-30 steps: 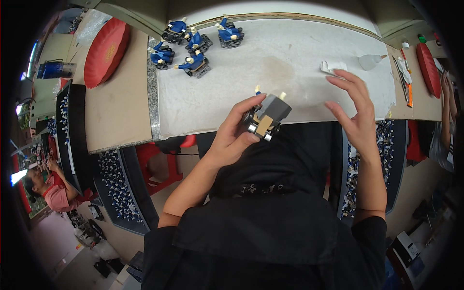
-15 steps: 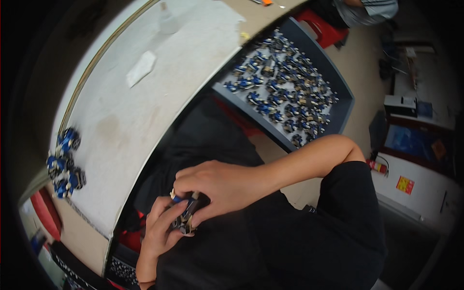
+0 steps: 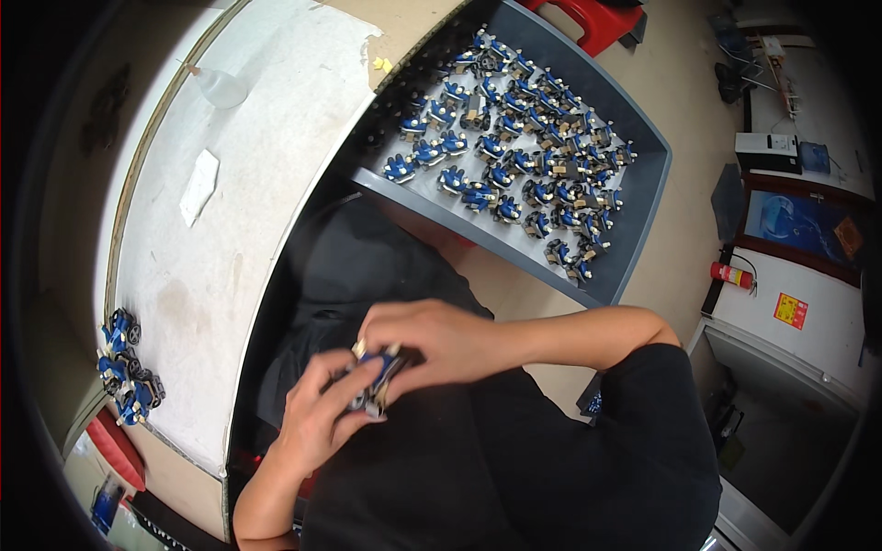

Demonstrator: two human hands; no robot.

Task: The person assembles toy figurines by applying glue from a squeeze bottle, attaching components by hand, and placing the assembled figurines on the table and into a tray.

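Note:
Over my dark-clothed lap, both my hands are closed on a small toy vehicle [image 3: 375,400] with dark, blue and cream parts. My left hand [image 3: 317,413] grips its lower left side between thumb and fingers. From the upper right my right hand [image 3: 446,342] holds the other side, fingers curled over the top. Much of the toy is covered by the fingers, and the right fingertips are slightly blurred. Similar blue toy vehicles with riders [image 3: 129,367] stand in a cluster at the left end of the white worktable [image 3: 230,275].
A grey tray [image 3: 648,220] ahead and right holds many blue toy riders on vehicles. On the table lie a white folded piece [image 3: 199,186] and a translucent squeeze bottle [image 3: 219,87]. A red stool [image 3: 602,20] stands beyond the tray; a fire extinguisher [image 3: 732,275] is at far right.
The view has shifted, so the tray and table items appear further left. Both hands still hold the toy vehicle together, with only a slight change of pose. The person beyond the tray has left the picture.

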